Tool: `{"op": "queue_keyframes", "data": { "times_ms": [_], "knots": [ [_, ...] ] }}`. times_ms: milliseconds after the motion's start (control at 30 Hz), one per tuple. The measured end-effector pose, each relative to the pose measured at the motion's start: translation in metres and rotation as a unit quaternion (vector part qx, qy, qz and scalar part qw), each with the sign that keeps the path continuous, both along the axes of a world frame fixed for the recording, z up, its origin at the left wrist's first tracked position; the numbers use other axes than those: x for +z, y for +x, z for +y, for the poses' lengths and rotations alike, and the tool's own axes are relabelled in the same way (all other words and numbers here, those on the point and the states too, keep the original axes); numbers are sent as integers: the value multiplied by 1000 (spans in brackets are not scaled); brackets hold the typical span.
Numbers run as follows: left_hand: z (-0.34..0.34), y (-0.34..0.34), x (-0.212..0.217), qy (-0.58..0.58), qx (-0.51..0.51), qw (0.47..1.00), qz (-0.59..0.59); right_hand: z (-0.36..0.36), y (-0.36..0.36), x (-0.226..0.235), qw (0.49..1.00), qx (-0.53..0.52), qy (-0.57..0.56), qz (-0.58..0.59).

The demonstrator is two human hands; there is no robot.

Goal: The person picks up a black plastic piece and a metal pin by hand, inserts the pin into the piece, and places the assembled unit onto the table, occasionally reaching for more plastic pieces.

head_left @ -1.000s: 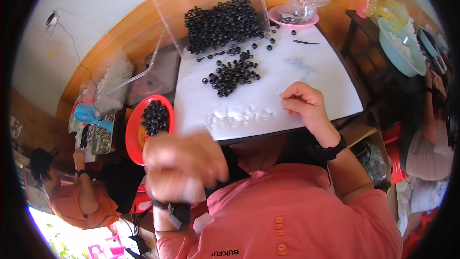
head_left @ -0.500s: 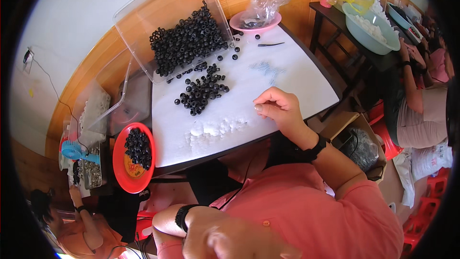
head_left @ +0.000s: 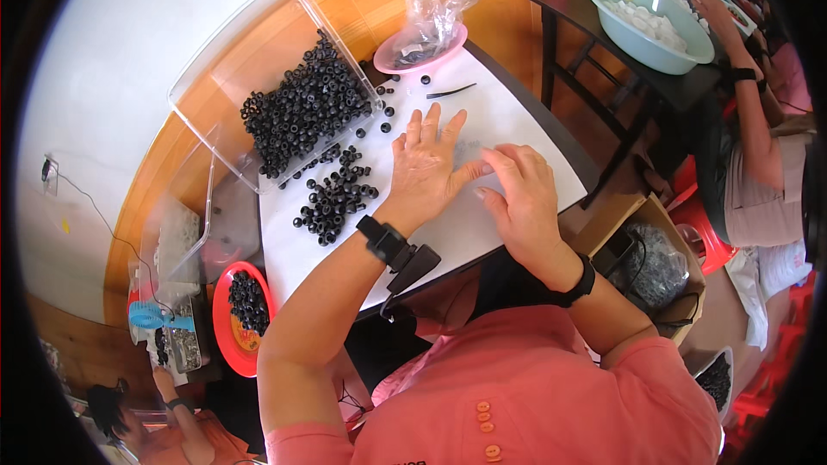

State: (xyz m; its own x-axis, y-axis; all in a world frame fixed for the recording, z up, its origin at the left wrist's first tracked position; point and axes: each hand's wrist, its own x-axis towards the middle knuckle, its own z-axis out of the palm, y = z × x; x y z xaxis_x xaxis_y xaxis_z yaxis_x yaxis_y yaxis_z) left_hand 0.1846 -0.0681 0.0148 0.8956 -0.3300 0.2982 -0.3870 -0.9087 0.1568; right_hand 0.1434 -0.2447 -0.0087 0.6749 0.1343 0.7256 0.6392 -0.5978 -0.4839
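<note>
The left hand (head_left: 428,168) lies palm down on the white tabletop (head_left: 517,112), its fingers (head_left: 431,125) spread wide and flat, holding nothing. The right hand (head_left: 524,194) rests just beside it with fingers curled and close together, tips pressed to the sheet; whether they pinch anything cannot be told. Small black ring-shaped beads (head_left: 334,198), glossy and round, sit in a loose heap just left of the left hand, below a clear plastic tray (head_left: 258,69).

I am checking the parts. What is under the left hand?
The left hand lies flat on the white sheet. Anything beneath its palm is covered and cannot be seen.
</note>
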Motion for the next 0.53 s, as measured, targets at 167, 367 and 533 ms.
{"op": "queue_keyframes", "data": {
  "times_ms": [167, 367, 533],
  "knots": [
    [9, 4, -17, 18, -21, 999, 42, 4, 3, -3, 998, -18, -58, 35],
    [19, -25, -18, -2, -40, 998, 46, 5, 1, -4, 992, -7, -125, 33],
    [33, -51, -13, -8, -37, 997, 60, 6, -3, 1, 988, 22, -151, 33]
  ]
}}
